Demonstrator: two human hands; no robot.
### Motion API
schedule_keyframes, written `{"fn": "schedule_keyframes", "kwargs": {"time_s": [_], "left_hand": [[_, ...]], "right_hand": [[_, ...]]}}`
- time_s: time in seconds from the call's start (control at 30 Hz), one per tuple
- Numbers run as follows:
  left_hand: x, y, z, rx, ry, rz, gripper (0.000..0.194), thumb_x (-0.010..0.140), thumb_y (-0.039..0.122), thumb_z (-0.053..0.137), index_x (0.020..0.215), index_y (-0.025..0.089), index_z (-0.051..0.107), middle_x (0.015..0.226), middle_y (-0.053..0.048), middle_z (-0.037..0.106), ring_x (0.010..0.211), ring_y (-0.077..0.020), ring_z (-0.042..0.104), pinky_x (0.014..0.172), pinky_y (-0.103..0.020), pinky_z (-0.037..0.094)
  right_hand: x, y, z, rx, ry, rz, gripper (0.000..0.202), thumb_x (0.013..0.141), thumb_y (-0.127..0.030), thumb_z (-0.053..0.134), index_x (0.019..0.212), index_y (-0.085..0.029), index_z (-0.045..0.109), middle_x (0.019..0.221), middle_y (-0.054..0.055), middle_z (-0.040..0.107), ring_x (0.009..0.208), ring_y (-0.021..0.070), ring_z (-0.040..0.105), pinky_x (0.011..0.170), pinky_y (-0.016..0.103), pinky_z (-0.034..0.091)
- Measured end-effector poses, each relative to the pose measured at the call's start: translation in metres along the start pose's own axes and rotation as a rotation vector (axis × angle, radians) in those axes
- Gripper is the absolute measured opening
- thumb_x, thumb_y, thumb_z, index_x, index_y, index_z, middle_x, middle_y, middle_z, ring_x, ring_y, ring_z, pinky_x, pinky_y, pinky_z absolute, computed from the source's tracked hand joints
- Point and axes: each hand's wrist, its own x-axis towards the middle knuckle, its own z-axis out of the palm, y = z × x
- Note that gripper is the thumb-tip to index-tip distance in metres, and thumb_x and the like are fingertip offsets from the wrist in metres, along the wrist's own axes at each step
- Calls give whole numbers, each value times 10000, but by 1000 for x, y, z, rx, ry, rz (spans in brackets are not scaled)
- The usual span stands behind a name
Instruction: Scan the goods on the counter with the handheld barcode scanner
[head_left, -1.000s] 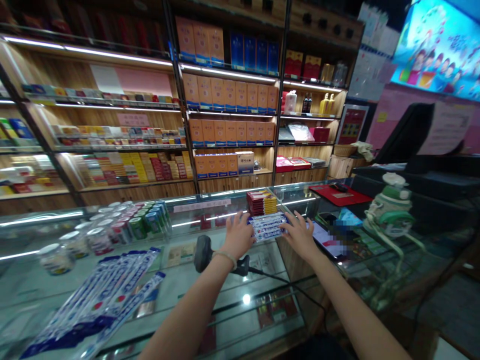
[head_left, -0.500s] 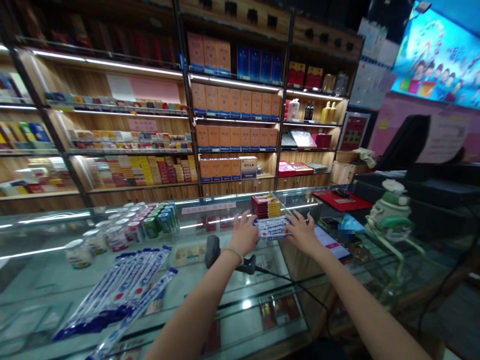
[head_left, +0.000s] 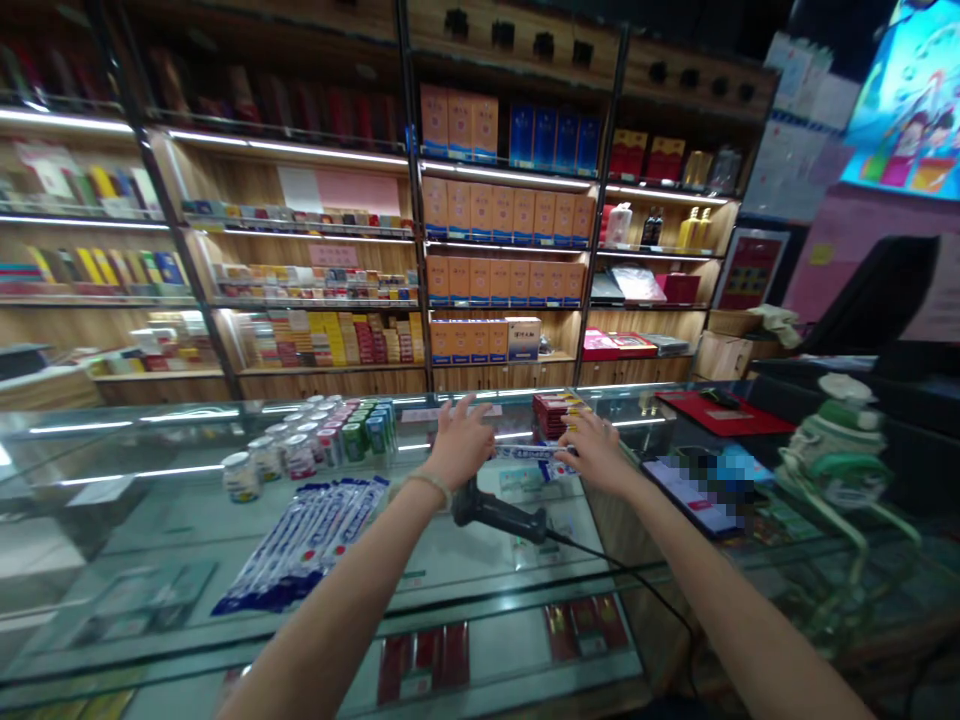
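My left hand and my right hand reach over the glass counter, each closed on one end of a thin blue-and-white packet stretched between them. Another blue-and-white piece shows just below it, beside my right hand. Right behind my hands is a stack of red and yellow packs. Nearer to me than my left hand lies a black handheld scanner with a cable. To its left, several long blue-and-white packets lie side by side on the glass.
Rows of small jars and tins stand at the counter's left. On the right are a phone, a red mat and a green bottle with a strap. Shelves of boxes line the back.
The view has swung left. The bunch of packets between my hands now shows as one thin strip plus a piece below. The separate long packet beside the fanned ones no longer shows apart.
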Motion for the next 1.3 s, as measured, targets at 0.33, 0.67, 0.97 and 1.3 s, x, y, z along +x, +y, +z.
{"fn": "schedule_keyframes", "kwargs": {"time_s": [0.33, 0.67, 0.97, 1.3], "left_hand": [[-37, -56, -37, 107, 46, -74, 48, 783, 203, 745, 757, 242, 755, 1425, -56, 635, 1431, -387, 417, 1140, -667, 311], [-51, -74, -38, 128, 278, -104, 339, 796, 279, 757, 1131, 287, 711, 1543, -110, 512, 1459, -371, 381, 1172, -647, 263], [-52, -68, -20, 193, 409, 24, 335, 788, 299, 782, 1107, 303, 679, 1541, -82, 521, 1454, -345, 405, 1225, -620, 155], [-57, -74, -11, 177, 411, 73, 104, 912, 262, 639, 974, 325, 694, 1501, -2, 579, 1463, -274, 416, 1255, -619, 10]], "right_hand": [[34, -66, 22, 177, 43, -50, 140, 929, -384, 642, 954, -300, 752, 1473, 26, 582, 1464, 310, 331, 1136, 584, 209], [58, -100, 21, 348, 91, 62, 153, 920, -397, 639, 900, -302, 758, 1407, 13, 618, 1418, 274, 386, 1141, 542, 255], [59, -100, 27, 441, 59, 67, 152, 920, -386, 635, 922, -291, 754, 1448, 15, 588, 1443, 266, 379, 1201, 511, 229], [64, -102, 39, 426, 26, 99, 241, 952, -411, 558, 906, -304, 769, 1450, 3, 587, 1418, 266, 411, 1186, 512, 280]]}}
